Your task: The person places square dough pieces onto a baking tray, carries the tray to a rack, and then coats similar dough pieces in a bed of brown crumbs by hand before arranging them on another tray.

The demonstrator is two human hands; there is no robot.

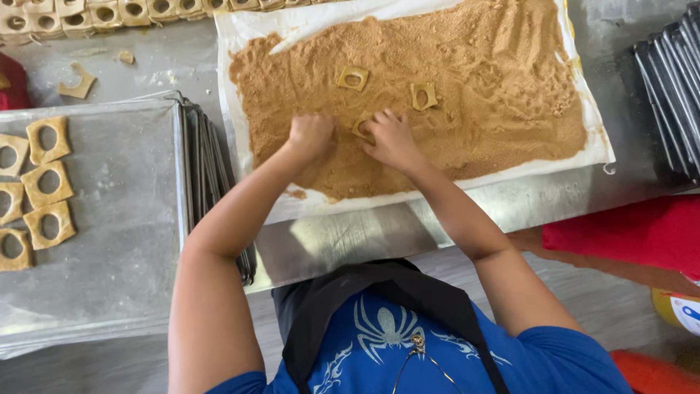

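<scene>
The right hand (391,138) lay spread, fingers down, over a square ringed dough piece (362,125) half sunk in the brown crumb (474,95) at the centre of the frame, only one corner of the piece showing past the fingertips. Just to its left, the left hand (311,136) was curled into a loose fist pressed into the crumb; whether it held anything could not be told. Pressing too hard would likely tear the thin ring at its hole or bury it. Two more coated pieces (353,77) lay above the hands, near enough for a sweeping hand to knock them. Crumb lay close to the lower edge of the white sheet (255,44), so a push that way could spill it onto the steel table (350,241). At the left, a metal tray (117,219) held finished pieces (49,184), some cut off by the frame. The dark stack at upper right was only partly in view and hard to identify.
</scene>
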